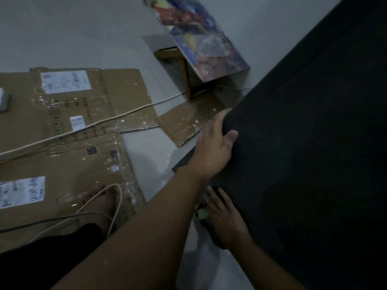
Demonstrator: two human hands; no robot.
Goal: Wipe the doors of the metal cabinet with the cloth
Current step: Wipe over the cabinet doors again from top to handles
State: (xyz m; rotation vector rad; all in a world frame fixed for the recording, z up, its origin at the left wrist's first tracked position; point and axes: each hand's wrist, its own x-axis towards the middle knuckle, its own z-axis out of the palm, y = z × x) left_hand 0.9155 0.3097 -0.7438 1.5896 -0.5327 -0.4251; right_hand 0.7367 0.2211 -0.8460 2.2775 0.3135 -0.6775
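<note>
The dark metal cabinet (314, 153) fills the right side of the view, and its surface is hard to read in the dim light. My left hand (215, 147) grips the cabinet's left edge: the thumb lies on the front and the fingers curl round behind it. Lower down, my right hand (226, 216) lies with straight fingers against the cabinet's lower part and presses a cloth (202, 213) onto it. The cloth looks dark with a pale green patch, and the hand hides most of it.
Flattened cardboard (73, 126) with paint spots covers the floor at left, crossed by a pale cable (83, 128). My bare foot (100, 201) stands on it among looped cables. A colourful painted canvas (201, 38) leans over a small cardboard box (178, 65) behind.
</note>
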